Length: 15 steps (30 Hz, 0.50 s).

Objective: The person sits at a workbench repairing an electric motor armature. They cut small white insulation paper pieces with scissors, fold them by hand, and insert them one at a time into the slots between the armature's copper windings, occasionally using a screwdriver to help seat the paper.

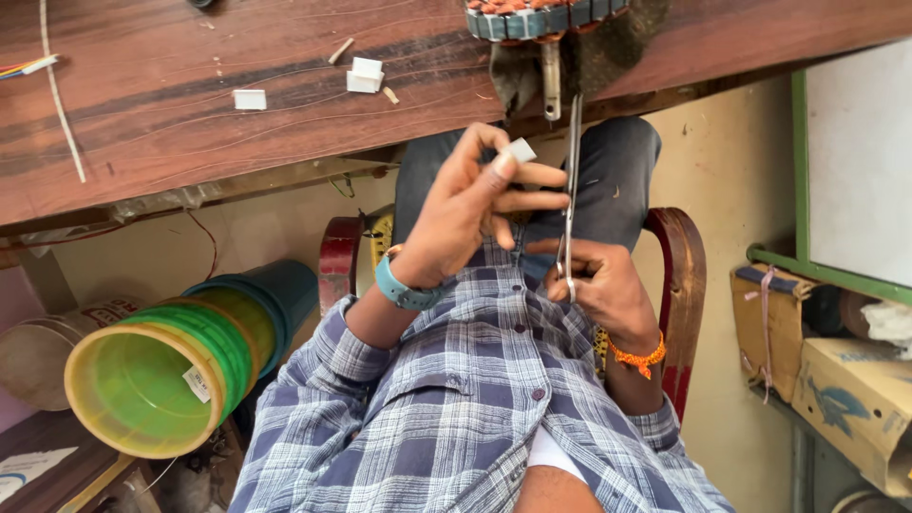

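Note:
My left hand (475,204) pinches a small white rectangular piece (520,150) between thumb and fingertips, raised over my lap. My right hand (598,280) grips the handles of long thin scissors (571,180), whose blades point up toward the table edge, just right of the white piece. A round motor winding with copper coils and a blue-grey rim (543,17) sits at the table edge above the blades, on a dark cloth (608,57). Similar small white pieces (365,74) lie on the wooden table (190,123). A blue watch is on my left wrist, an orange thread on my right.
Stacked green, yellow and blue plastic spools (180,366) lie on the floor at left. I sit on a red wooden chair (684,275). Cardboard boxes (845,389) and a green-framed panel (855,161) stand at right. A white cord (59,95) crosses the table's left part.

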Available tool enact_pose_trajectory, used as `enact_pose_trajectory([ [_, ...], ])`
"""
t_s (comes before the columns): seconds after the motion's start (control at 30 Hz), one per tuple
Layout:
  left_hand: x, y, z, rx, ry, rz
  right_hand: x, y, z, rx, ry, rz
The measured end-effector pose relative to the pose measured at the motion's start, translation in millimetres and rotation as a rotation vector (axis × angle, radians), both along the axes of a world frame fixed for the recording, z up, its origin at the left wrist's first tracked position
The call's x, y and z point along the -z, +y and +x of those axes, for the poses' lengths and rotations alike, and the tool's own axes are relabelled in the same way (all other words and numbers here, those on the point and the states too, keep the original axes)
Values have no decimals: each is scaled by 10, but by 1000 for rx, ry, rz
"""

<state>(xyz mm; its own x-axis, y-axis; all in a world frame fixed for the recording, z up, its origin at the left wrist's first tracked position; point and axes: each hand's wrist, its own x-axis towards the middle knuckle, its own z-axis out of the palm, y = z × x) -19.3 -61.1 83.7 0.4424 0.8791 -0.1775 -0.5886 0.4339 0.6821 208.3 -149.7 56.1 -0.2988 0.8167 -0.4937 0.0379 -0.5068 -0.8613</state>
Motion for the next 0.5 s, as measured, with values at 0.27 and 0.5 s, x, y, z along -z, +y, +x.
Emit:
enact_pose_trajectory([
  [0.27, -33, -56, -66, -271, 475, 393, -166, 43, -128, -148, 43, -9],
  [0.5, -94, -96, -30, -273, 563, 278, -229, 56, -203, -178, 43, -22],
])
